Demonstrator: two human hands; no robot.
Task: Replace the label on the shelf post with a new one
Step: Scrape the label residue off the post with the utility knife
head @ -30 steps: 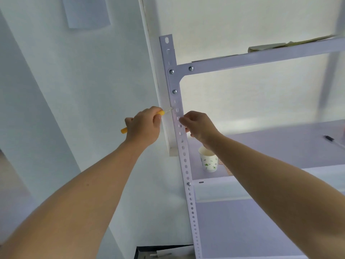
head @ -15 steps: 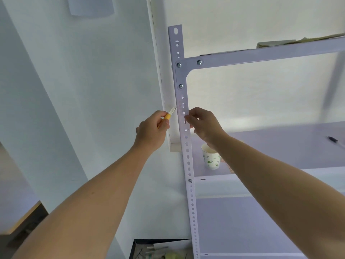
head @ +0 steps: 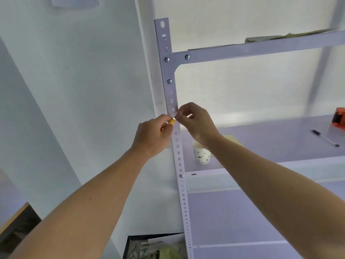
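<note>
Pinching a loose bit of old label (head: pixel 178 114) off the post (head: pixel 170 90) with right hand (head: pixel 196 124); gripping yellow tool (head: pixel 169 126) in left hand (head: pixel 152 136), lower than before. Probably almost off.

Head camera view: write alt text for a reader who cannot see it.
At a white shelf post, the left hand grips a yellow-handled tool and the right hand pinches a small clear label. A paper cup and pen sit on the shelf.
</note>
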